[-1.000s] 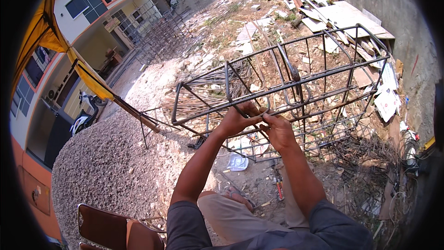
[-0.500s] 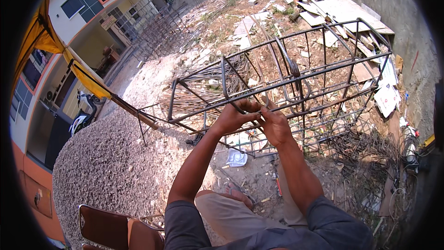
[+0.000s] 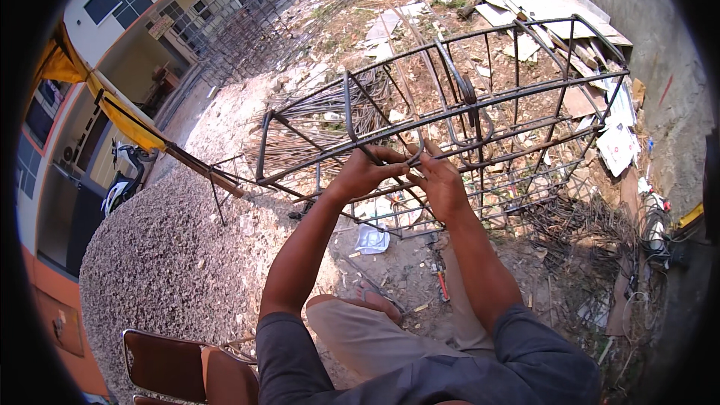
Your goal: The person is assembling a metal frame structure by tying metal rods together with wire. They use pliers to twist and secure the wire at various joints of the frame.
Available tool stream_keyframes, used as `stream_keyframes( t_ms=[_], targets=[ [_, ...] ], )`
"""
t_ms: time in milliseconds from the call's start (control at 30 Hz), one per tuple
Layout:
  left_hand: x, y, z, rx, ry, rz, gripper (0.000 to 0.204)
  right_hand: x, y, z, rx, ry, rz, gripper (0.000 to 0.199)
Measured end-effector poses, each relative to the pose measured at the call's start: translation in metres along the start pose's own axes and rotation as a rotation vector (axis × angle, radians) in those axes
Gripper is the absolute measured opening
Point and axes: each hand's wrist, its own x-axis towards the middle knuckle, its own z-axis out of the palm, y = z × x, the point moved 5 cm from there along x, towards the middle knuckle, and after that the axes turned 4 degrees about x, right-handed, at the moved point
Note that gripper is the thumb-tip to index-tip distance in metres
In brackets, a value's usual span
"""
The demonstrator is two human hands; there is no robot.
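A long cage of dark steel rebar [image 3: 517, 95] slants across the middle, with straight bars tied through square stirrups. At its near side, my left hand [image 3: 369, 174] is closed, its fingers curled over a thin rebar stirrup beside a long bar. Close on the right, my right hand [image 3: 441, 186] pinches the same rebar stirrup [image 3: 418, 156] near its curved part. Both thumbs almost meet, and the fingers hide part of the steel. Several hooked stirrups [image 3: 466, 90] hang together on the cage's upper bar, just beyond my right hand.
A gravel heap [image 3: 172, 255] rises at left, with a brown chair [image 3: 165, 366] before it. Loose rods [image 3: 322, 131] lie behind the cage. Tangled wire [image 3: 585, 236] and boards [image 3: 555, 11] lie along the right-hand wall [image 3: 660, 37]. A red-handled tool [image 3: 442, 285] rests near my feet.
The whole view has shifted slightly, so the cage sits a little further left and higher. Both hands stay together on the rebar, with a small change in the right fingers.
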Motion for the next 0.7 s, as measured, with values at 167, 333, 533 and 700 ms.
stream_keyframes(
  t_ms=[167,333,533,700],
  targets=[
    [0.002,0.000,0.001,0.053,0.049,0.030,0.021,-0.050,-0.031,-0.002,-1.082,0.154,-0.481,0.029],
    [0.003,-0.007,-0.003,0.039,0.045,0.057,0.024,-0.032,-0.060,0.064,-1.560,-0.007,-0.837,0.030],
    [0.000,0.005,-0.001,0.070,0.099,0.112,0.017,0.000,-0.046,0.082,-1.822,-0.102,-0.615,0.017],
    [0.000,-0.006,-0.001,0.093,0.062,0.131,0.021,-0.023,-0.035,0.076,-1.689,-0.069,-0.917,0.015]
  ],
)
